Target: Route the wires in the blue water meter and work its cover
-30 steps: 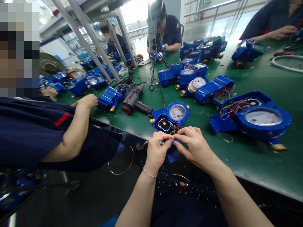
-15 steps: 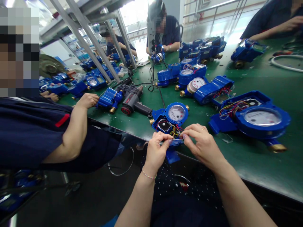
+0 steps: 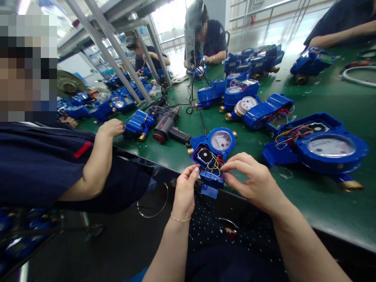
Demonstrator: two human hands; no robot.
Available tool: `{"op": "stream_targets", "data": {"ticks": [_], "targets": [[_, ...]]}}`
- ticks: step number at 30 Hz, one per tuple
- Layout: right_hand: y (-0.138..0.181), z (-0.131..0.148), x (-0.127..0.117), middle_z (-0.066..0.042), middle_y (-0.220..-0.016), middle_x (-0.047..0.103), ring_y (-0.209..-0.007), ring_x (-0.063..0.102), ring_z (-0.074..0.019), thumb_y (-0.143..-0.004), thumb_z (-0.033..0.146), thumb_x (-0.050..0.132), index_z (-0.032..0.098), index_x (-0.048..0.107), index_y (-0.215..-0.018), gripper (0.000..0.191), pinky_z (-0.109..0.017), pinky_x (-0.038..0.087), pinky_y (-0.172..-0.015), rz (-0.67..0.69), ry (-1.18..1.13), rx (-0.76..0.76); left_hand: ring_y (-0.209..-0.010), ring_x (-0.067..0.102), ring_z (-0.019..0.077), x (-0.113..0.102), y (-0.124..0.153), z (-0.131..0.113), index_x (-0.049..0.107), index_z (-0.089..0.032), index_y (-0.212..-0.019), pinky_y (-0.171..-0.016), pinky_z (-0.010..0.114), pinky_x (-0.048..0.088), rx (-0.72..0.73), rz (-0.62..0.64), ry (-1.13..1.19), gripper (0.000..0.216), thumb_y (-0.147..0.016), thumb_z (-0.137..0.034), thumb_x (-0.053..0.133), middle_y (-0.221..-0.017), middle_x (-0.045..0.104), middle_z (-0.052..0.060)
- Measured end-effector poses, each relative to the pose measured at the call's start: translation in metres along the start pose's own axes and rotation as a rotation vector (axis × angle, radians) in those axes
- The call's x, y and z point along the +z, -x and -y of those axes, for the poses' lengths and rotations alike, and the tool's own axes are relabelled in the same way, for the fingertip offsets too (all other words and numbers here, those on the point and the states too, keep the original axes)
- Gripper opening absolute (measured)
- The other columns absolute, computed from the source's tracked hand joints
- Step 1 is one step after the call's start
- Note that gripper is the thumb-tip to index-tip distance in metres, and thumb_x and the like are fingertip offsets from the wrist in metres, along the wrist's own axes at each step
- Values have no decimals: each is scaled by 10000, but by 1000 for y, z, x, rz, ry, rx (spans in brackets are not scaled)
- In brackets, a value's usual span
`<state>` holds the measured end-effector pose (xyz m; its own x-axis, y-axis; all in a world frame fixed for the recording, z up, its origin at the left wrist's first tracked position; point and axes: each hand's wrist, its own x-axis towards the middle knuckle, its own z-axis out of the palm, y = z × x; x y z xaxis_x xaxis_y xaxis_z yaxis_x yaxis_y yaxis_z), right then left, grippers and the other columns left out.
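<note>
An opened blue water meter (image 3: 221, 140) lies at the table's near edge, its round dial facing up. Red, yellow and white wires (image 3: 216, 161) spill from its box beside a black part, over the blue cover (image 3: 211, 179) that hangs toward me. At the cover's left side is my left hand (image 3: 185, 188), thumb and forefinger pinched together; what lies between them is hidden. From the right, my right hand (image 3: 254, 182) reaches in, thumb and forefinger curled around the thin red wires at the box's right side.
A grey heat gun (image 3: 170, 127) with a black cord lies left of the meter. Another opened meter (image 3: 331, 147) sits to the right. Several more blue meters (image 3: 249, 62) stand farther back. At left, a co-worker's hand (image 3: 113, 128) touches a blue meter (image 3: 138, 123).
My left hand has drawn back left from the wires to the cover's left side, uncovering the cover and wires. My right hand stays near the wires, its fingers slightly lower.
</note>
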<state>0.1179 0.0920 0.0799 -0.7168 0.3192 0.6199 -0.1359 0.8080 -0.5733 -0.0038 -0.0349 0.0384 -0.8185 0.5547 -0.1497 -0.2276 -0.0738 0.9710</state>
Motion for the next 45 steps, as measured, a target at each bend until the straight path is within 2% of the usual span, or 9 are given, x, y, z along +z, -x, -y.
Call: {"op": "stream_targets", "data": {"ticks": [3, 8, 13, 17, 27, 32, 37, 41, 45], "targets": [[-6, 2, 6, -43, -842, 582, -801, 520, -152, -801, 124, 508, 183, 586, -875, 122, -309, 423, -716, -35, 53, -45, -743, 522, 95, 10, 5, -7, 624, -170, -841, -738, 218, 388, 145, 41, -89, 167, -728, -293, 615, -791, 610, -9], [-13, -2, 14, -69, -1190, 521, -1051, 467, -181, -841, 122, 478, 201, 521, -1128, 302, -345, 353, -837, 25, 221, -163, -770, 551, 138, 17, 8, -14, 645, -183, -823, -747, 250, 404, 255, 129, -385, 167, -759, -321, 577, -797, 621, 21], [-14, -13, 19, 2, -773, 625, -877, 511, -159, -843, 178, 511, 192, 605, -801, 103, -333, 294, -772, 169, 214, -111, -746, 545, 146, 12, 6, -10, 660, -184, -786, -740, 261, 401, 278, 142, -467, 158, -748, -320, 589, -751, 615, 21], [-10, -20, 23, -4, -768, 598, -842, 489, -161, -832, 205, 530, 190, 603, -793, 84, -330, 287, -781, 199, 186, -75, -733, 553, 143, 8, 5, -7, 655, -172, -785, -727, 264, 414, 171, 184, -353, 164, -731, -320, 609, -758, 641, 23], [-5, -23, 21, -13, -778, 596, -847, 501, -162, -829, 151, 515, 169, 571, -771, 83, -342, 320, -812, 66, 102, -35, -695, 585, 122, 11, 1, -12, 607, -138, -777, -678, 236, 420, 8, 199, -154, 128, -737, -257, 583, -713, 662, 35], [-5, -24, 21, -14, -785, 605, -853, 513, -163, -832, 162, 518, 180, 576, -771, 86, -349, 338, -813, 48, 55, -7, -744, 540, 116, 5, 0, -8, 607, -178, -894, -728, 237, 406, 253, 53, -351, 180, -715, -181, 586, -864, 615, 31], [-5, -21, 21, -30, -875, 586, -882, 518, -158, -820, 159, 533, 187, 582, -855, 67, -332, 380, -805, -55, 27, 31, -818, 507, 163, 10, 5, -15, 639, -197, -759, -764, 272, 368, 426, 126, -710, 117, -752, -294, 576, -808, 583, 30], [3, -26, 4, -34, -876, 573, -835, 535, -148, -816, 230, 545, 186, 575, -882, 84, -285, 424, -740, -254, 46, 224, -698, 509, 142, 5, 3, -6, 563, -185, -691, -677, 255, 368, 309, 23, -675, 253, -819, -380, 463, -692, 568, 7], [23, -35, -8, -8, -748, 591, -694, 547, -131, -817, 281, 541, 190, 591, -770, 114, -255, 425, -630, -203, 101, 386, -689, 529, 132, -5, 0, 12, 527, -179, -680, -680, 240, 387, 217, -25, -484, 353, -847, -447, 372, -682, 570, 7]]}}
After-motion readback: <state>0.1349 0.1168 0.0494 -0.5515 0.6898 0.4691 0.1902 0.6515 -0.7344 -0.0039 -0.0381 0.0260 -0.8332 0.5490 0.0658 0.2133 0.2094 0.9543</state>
